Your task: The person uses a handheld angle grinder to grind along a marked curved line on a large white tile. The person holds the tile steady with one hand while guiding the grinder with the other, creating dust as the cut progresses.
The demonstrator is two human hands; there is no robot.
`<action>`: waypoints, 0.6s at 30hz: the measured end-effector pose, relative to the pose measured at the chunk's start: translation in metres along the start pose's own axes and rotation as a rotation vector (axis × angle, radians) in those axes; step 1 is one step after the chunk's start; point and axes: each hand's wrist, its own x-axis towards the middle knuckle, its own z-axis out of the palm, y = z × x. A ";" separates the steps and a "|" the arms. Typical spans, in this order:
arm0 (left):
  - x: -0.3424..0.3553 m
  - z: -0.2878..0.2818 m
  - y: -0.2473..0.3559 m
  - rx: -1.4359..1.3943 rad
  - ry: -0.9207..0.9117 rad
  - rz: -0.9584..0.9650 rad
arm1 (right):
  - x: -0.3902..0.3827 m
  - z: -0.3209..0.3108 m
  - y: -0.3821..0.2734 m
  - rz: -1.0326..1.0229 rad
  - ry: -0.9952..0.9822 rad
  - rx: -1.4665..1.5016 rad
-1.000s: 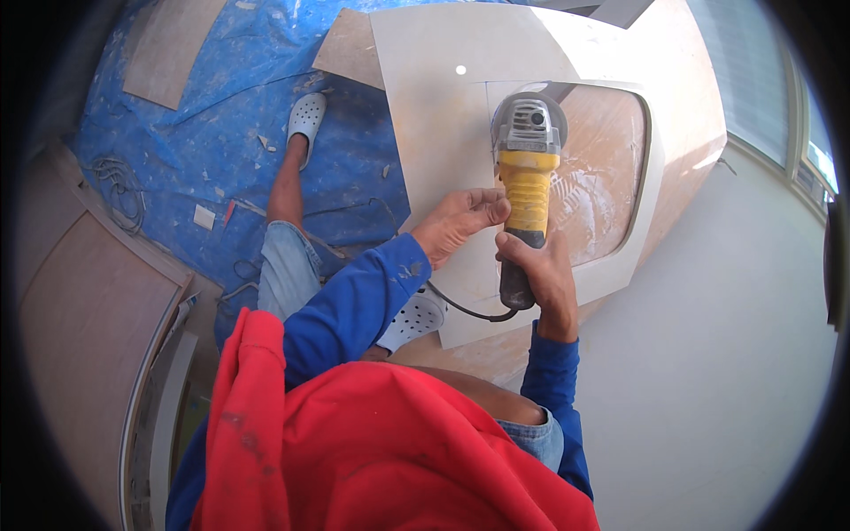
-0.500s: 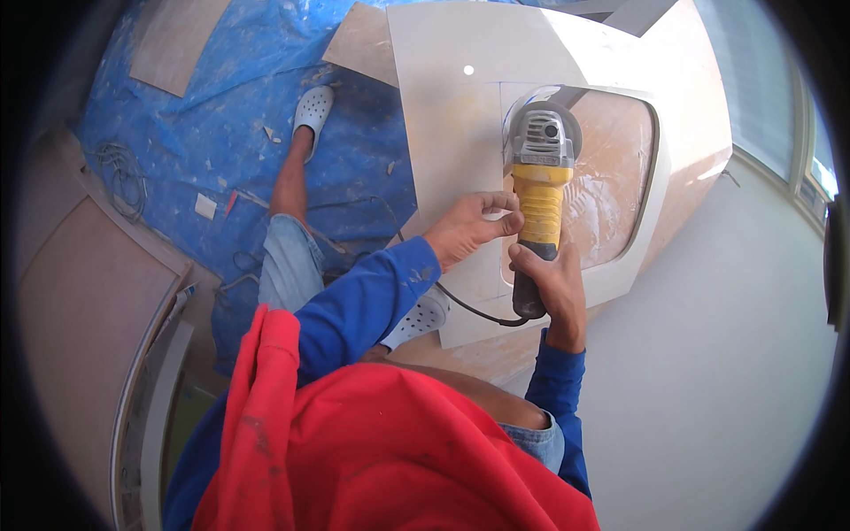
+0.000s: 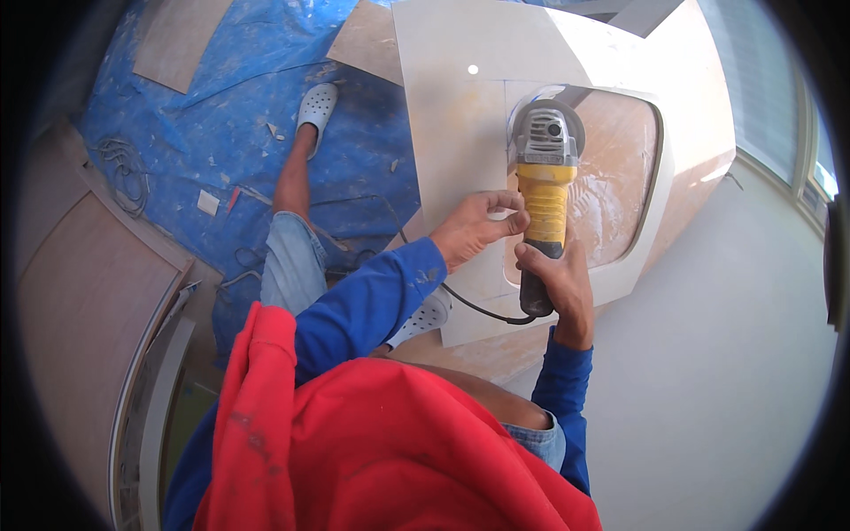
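A yellow, black and grey angle grinder (image 3: 543,195) points away from me, its round disc end lying over the edge of a large opening cut in a pale panel (image 3: 460,133). My right hand (image 3: 567,281) is closed round the black rear grip, thumb on top. Beside the grinder's yellow body, on its left, my left hand (image 3: 485,228) has its fingers curled in against the thumb. Its fingertips are next to the yellow casing; what they hold, if anything, is hidden. From the grinder's rear end a black cord (image 3: 482,310) runs off to the left under my left forearm.
A blue tarp (image 3: 230,106) covers the floor at left, with a coiled cable (image 3: 124,177), scraps and a wooden board (image 3: 181,44) on it. A curved wooden piece (image 3: 97,292) stands at far left. My foot in a white clog (image 3: 317,106) rests on the tarp. A pale wall (image 3: 708,336) is at right.
The whole view has shifted slightly, so everything sits a little further right. Both hands and the grinder keep nearly the same place over the opening.
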 end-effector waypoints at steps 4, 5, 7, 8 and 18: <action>-0.001 0.002 0.003 0.025 0.026 0.007 | 0.001 0.001 0.000 0.001 0.005 0.002; -0.002 0.003 0.004 0.007 0.020 0.006 | 0.001 0.001 0.000 0.011 0.000 0.014; -0.003 0.003 0.006 0.000 0.026 0.000 | 0.002 0.001 -0.001 -0.003 -0.001 0.007; -0.004 0.004 0.005 -0.014 0.018 -0.007 | 0.001 0.001 -0.001 0.001 -0.007 0.012; -0.002 0.002 0.004 -0.023 -0.005 0.008 | 0.002 0.002 -0.007 -0.007 -0.016 0.020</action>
